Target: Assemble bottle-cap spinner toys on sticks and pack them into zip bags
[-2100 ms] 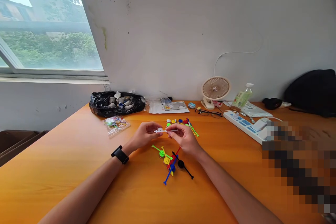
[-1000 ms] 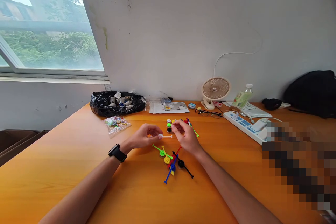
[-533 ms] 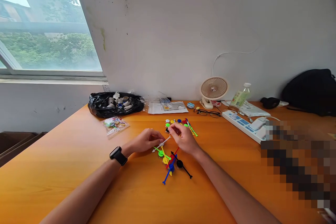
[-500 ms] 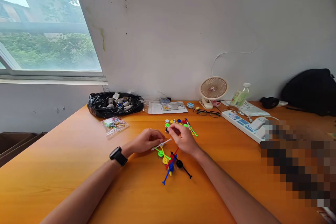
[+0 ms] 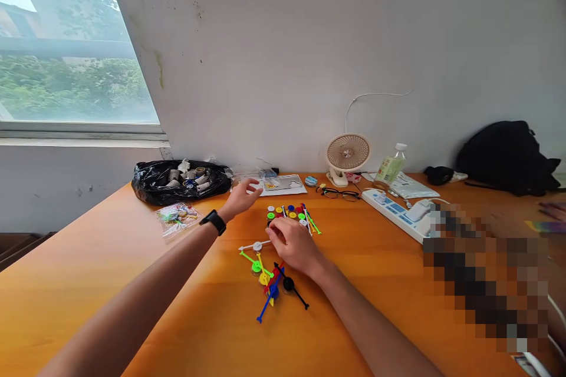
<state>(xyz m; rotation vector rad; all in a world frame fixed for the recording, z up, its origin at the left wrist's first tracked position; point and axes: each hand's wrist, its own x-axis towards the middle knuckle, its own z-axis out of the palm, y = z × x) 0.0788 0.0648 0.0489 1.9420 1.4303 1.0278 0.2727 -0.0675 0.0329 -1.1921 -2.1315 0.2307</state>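
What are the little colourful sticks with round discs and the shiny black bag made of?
The colourful sticks with round discs look like hard moulded plastic: bright solid colours, thin stiff shafts, slight gloss. The shiny black bag looks like thin plastic film: it crinkles and catches light. Both are judged by look only.

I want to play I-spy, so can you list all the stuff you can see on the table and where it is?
table: one, orange wood, under everything
stick-and-disc pieces: a small pile, green, yellow, red, blue, black, table middle
white stick piece: one, lying just left of the right hand
loose discs and sticks: a cluster, mixed colours, behind the right hand
black bag: one, back left
clear packet: one, colourful bits inside, near the bag
fan: one, beige, by the wall
glasses: one pair, dark, before the fan
bottle: one, green label
power strip: one, white
backpack: one, black, far right
left hand: open, reaching back
right hand: resting by the discs
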